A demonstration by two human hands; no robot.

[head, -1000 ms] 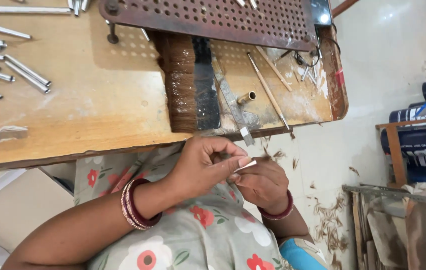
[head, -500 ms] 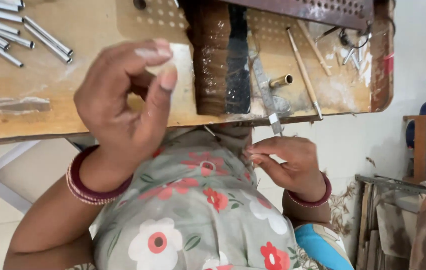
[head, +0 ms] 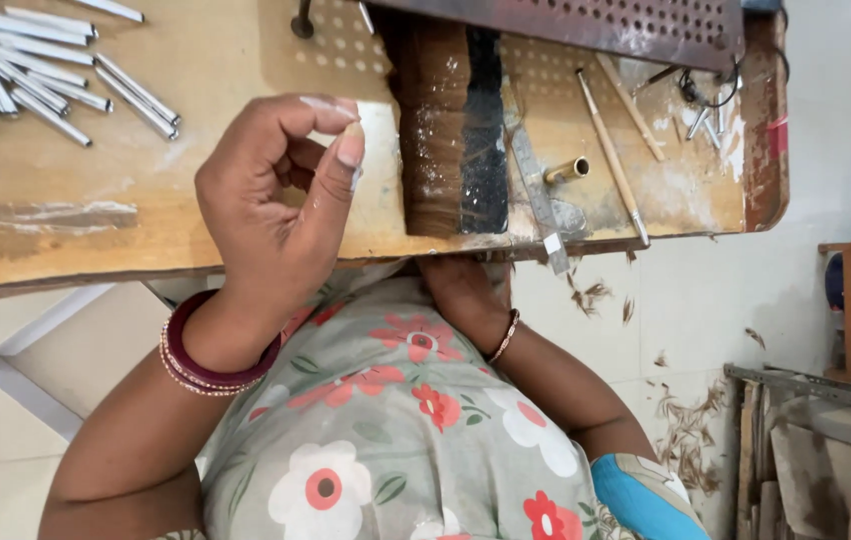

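- Two fingers of the left hand (head: 276, 215) are pinched together, thumb tip against forefinger tip, above the near edge of the bench (head: 76, 235); whether anything small sits in the pinch I cannot tell.
- Just beyond that hand lies the bundle of brown and black bristle (head: 451, 130), laid across the bench and reaching its near edge. It looks light, soft and loose, likely to shed strands, so a judgement is that it is best taken as a small tuft pinched near one end.
- The right hand (head: 461, 290) is tucked under the near edge below the bundle; its fingers are hidden, so I cannot tell whether they are apart or closed on something.
- Beside the bundle, toward the right edge, lie a flat metal ruler (head: 536, 185), a short brass tube (head: 568, 171) and a thin wooden stick (head: 611, 160).
- At the far left corner is a heap of slim silver tubes (head: 26, 65); these look stiff and smooth, and could roll.
- A perforated metal plate (head: 596, 25) runs along the far edge.
- Clipped hairs (head: 686, 435) are scattered on the floor to the right.
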